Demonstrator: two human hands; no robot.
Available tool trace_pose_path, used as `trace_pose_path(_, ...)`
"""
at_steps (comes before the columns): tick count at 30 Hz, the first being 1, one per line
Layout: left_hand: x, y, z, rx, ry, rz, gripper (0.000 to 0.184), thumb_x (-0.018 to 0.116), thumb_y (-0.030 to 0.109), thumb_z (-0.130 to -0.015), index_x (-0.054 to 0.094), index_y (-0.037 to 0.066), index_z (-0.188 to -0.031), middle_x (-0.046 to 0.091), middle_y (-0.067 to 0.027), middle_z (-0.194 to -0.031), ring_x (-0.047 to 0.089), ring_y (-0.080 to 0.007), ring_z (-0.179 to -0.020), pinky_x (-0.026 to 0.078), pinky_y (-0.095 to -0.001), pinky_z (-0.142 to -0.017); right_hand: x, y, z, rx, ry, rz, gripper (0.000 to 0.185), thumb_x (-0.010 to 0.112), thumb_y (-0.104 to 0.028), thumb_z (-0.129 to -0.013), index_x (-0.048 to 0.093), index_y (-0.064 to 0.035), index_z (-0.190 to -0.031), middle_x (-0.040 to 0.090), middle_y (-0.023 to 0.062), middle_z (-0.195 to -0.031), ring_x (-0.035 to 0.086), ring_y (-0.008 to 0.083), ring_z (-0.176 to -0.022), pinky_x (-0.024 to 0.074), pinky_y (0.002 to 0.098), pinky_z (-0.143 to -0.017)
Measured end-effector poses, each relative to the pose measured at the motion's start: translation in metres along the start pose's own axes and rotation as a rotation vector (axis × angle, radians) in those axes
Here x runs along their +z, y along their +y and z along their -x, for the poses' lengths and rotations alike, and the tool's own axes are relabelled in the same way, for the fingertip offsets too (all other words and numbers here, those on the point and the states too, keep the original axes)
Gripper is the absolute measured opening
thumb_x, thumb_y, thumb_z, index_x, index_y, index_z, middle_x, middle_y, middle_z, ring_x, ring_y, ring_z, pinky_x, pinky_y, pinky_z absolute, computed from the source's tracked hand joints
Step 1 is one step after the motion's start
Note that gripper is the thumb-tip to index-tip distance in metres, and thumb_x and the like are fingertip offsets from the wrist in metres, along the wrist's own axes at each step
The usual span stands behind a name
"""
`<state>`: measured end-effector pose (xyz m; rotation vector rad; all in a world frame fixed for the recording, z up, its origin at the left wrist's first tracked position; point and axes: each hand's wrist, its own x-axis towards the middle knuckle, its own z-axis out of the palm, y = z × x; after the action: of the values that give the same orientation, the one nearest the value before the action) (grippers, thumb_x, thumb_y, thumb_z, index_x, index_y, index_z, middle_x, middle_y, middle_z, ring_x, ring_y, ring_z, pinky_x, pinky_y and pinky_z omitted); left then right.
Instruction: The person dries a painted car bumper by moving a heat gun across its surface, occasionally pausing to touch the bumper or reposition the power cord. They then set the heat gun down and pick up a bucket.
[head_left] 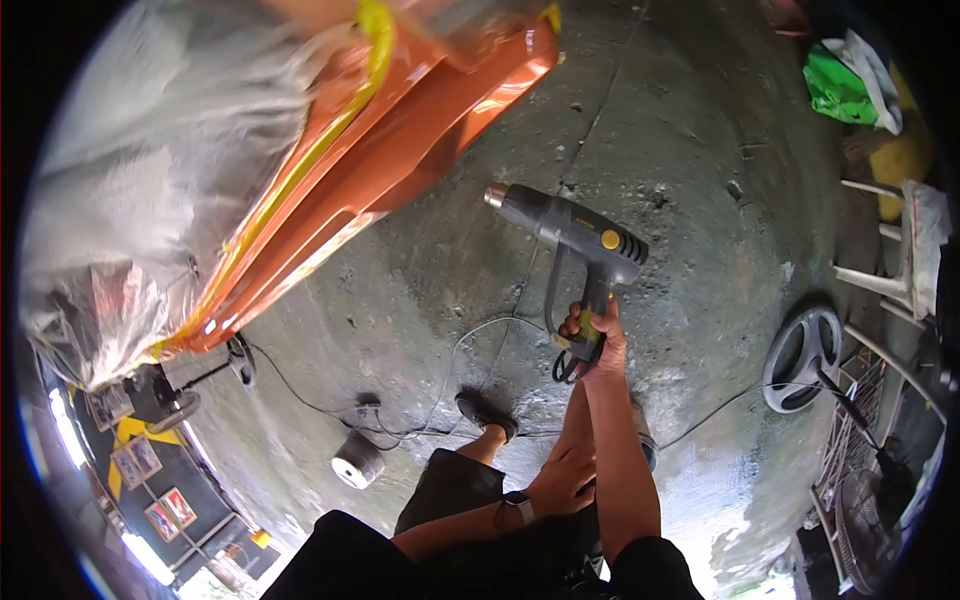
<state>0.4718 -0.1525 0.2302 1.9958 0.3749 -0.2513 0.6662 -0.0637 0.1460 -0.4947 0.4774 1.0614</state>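
Observation:
My right hand [605, 345] is wrapped round the handle of a black and grey heat gun [575, 225] with a yellow dial. The heat gun is held up above the floor, its metal nozzle pointing left toward an orange vehicle panel [400, 170] but apart from it. A cord hangs in a loop below the handle. My left hand [562, 485], with a watch on its wrist, lies over my leg beside my right forearm. Its fingers are stretched out and nothing shows in them.
Clear plastic sheeting [170, 150] edged with yellow tape [290, 190] covers the vehicle. Cables run over the concrete floor [690, 220] past a white and dark cylinder [358, 460]. At right are a grey wheel [803, 360], a fan [862, 520] and a green bag [838, 85].

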Motion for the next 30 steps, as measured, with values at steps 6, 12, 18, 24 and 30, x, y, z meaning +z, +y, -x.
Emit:
trace_pose_path(6,-0.036,-0.069,0.148,-0.303,0.030,-0.164,0.057,0.069,0.028,-0.082,0.052,0.007,-0.133,0.053,-0.0197,-0.133,0.051,-0.0329,-0.127,0.041,-0.0483,-0.101,0.048,0.035,0.072,-0.225,-0.066,0.369,0.059,0.063,0.000,-0.072,0.043,-0.0136,-0.125,0.062,0.0161,-0.094,0.062,0.0245,-0.074,0.0534,0.0368,-0.067)
trace_pose_path(12,-0.067,-0.118,0.325,-0.813,0.009,-0.224,0.079,0.071,0.042,-0.081,0.037,0.013,-0.146,0.042,-0.0231,-0.144,0.057,-0.0470,-0.113,0.047,-0.0559,-0.092,0.126,0.056,0.116,-0.708,0.007,0.892,0.060,0.063,0.003,-0.074,0.042,-0.0136,-0.127,0.062,0.0113,-0.093,0.060,0.0198,-0.075,0.0530,0.0343,-0.072)
trace_pose_path(18,-0.052,-0.142,0.339,-0.956,0.087,0.049,0.093,0.073,0.048,-0.078,0.024,0.021,-0.153,0.032,-0.0352,-0.145,0.059,-0.0540,-0.104,0.051,-0.0587,-0.086,0.165,0.117,0.139,-0.819,-0.117,1.140,0.058,0.063,0.006,-0.077,0.040,-0.0123,-0.127,0.062,0.0103,-0.096,0.058,0.0180,-0.078,0.0517,0.0332,-0.074)
trace_pose_path(24,-0.043,-0.159,0.361,-0.972,0.000,0.068,0.098,0.074,0.048,-0.077,0.021,0.022,-0.155,0.026,-0.0394,-0.147,0.059,-0.0562,-0.104,0.053,-0.0573,-0.085,0.156,0.196,0.152,-0.837,-0.251,1.455,0.064,0.068,0.010,-0.075,0.038,-0.0100,-0.128,0.061,0.0120,-0.103,0.060,0.0181,-0.083,0.0544,0.0325,-0.076)
trace_pose_path(30,-0.019,-0.149,0.380,-0.989,0.061,0.205,0.098,0.075,0.046,-0.076,0.022,0.023,-0.155,0.024,-0.0389,-0.148,0.059,-0.0542,-0.106,0.053,-0.0568,-0.087,0.176,0.275,0.163,-0.834,-0.550,1.617,0.060,0.071,0.007,-0.073,0.042,-0.0044,-0.125,0.059,0.0102,-0.104,0.061,0.0176,-0.086,0.0538,0.0312,-0.074)
